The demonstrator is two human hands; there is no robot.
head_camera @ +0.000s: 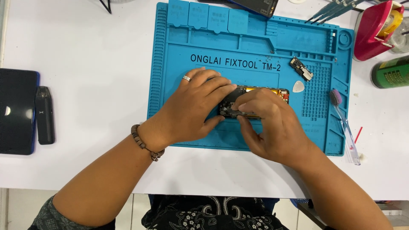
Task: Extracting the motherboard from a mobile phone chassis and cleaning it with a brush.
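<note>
White table [85, 42] fills my view, with a blue silicone work mat [179, 64] laid toward its right half so small parts stay put and do not roll off. Nearest me, my two forearms come in from the near edge and meet over the mat's middle. My left hand [191, 106], with a ring and a bead bracelet, lies flat across the left end of the opened phone [255, 91], pinning it, I judge, so it cannot slide. My right hand [272, 123] has its grip pinched together on something small at the phone's near edge; I cannot tell what sits between the fingertips.

Further right, a clear-handled brush [343, 123] lies along the mat's right edge, within easy reach. Beyond the phone, a white pick [298, 87] and a small loose board [301, 68] rest on the mat's gridded patch. At the table's left edge sit a dark tablet [17, 110] and a slim black device [44, 115], kept well apart from the work. At the far right corner stand a red tape holder [375, 30], a green can [390, 72] and tweezers [332, 9].
</note>
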